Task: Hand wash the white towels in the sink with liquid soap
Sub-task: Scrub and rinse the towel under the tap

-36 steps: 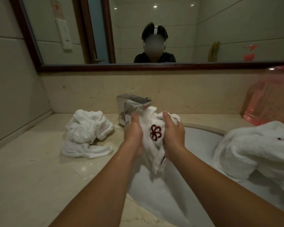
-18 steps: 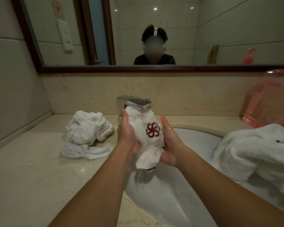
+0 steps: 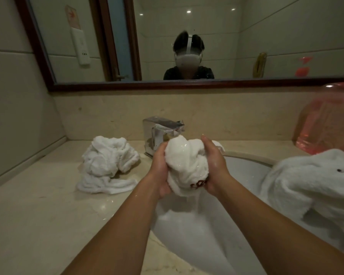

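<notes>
A wet white towel (image 3: 185, 163) with a dark red emblem near its lower edge is bunched into a ball above the white sink (image 3: 197, 231). My left hand (image 3: 160, 169) grips its left side and my right hand (image 3: 213, 167) grips its right side, squeezing it between them. Water trickles from the ball down into the basin. A second white towel (image 3: 107, 163) lies crumpled on the counter to the left. A third white towel (image 3: 310, 185) is draped over the sink's right rim.
A chrome faucet (image 3: 157, 133) stands just behind the held towel. A pink translucent soap jug (image 3: 326, 126) sits at the back right on the beige marble counter (image 3: 38, 215). A framed mirror (image 3: 167, 36) covers the wall, reflecting a person.
The hanging towel has been gathered into a tight ball between both hands. The emblem turned from the front to the ball's lower edge. Water now drips from it.
</notes>
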